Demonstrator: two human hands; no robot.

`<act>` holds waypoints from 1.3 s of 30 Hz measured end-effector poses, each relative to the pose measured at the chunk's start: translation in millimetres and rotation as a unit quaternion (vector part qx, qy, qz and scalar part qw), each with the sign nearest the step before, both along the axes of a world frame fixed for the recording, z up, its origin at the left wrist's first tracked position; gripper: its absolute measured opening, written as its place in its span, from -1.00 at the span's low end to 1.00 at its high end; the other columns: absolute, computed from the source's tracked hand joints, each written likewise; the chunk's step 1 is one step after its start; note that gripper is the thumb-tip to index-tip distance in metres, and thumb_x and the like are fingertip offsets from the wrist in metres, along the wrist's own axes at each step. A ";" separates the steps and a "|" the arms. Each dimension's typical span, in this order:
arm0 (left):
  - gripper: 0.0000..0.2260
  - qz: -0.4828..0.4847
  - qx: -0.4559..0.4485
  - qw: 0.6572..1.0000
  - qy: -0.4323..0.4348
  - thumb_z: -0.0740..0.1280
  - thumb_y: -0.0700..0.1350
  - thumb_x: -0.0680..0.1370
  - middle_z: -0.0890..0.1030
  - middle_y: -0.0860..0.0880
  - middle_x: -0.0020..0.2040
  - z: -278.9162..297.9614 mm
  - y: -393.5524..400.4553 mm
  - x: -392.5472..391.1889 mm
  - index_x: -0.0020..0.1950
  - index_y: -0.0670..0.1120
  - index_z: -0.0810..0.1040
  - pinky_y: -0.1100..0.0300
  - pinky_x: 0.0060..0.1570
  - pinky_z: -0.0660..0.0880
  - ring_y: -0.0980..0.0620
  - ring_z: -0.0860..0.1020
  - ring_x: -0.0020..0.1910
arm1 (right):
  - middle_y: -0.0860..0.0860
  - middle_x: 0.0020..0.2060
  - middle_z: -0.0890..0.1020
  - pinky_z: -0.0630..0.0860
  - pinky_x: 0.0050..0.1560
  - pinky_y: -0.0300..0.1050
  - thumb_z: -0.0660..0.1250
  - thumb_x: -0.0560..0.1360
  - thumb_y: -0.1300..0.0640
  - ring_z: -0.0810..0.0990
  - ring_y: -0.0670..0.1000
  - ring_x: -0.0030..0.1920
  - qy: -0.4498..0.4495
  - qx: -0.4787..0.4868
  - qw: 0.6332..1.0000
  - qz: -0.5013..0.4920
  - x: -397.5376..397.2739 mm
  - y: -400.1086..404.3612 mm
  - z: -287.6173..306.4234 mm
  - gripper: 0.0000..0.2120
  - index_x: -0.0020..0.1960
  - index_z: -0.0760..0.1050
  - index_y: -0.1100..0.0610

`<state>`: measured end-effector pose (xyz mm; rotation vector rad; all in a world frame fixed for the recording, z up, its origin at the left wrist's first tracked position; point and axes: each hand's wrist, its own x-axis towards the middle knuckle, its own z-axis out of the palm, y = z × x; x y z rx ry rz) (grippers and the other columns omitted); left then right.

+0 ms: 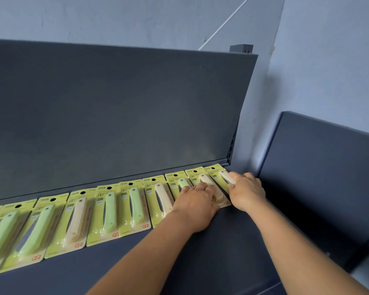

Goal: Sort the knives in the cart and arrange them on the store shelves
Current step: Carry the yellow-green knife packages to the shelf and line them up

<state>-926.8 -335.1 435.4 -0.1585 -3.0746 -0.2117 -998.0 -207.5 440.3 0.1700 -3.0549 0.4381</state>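
Note:
Several packaged fruit knives lie in a row along the back of the dark shelf [200, 262], each on a yellow-green card with a green or beige handle. My left hand [195, 206] lies palm down over the green-handled pack [182, 182] and the beige pack [207, 179] beside it. My right hand [246, 191] rests on the last beige-handled pack [222, 174] at the row's right end, fingers curled over its handle. Most of the end packs' lower parts are hidden under my hands.
The dark back panel [115, 116] rises behind the row. A dark side panel [320, 171] stands to the right of the shelf end. The blue-grey wall [328, 60] is behind. The shelf's front strip is bare dark surface.

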 end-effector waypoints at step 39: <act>-0.68 0.335 0.000 0.928 0.166 0.14 0.05 0.61 0.51 0.05 0.24 19.6 -149.2 288.8 0.31 0.02 0.46 0.20 0.24 0.25 -0.01 0.42 0.25 | -0.09 0.37 0.39 0.20 0.35 -0.05 0.08 0.61 -0.07 0.33 0.02 0.37 0.073 -0.042 0.893 0.442 231.5 -167.6 17.6 -0.63 0.38 0.34 0.00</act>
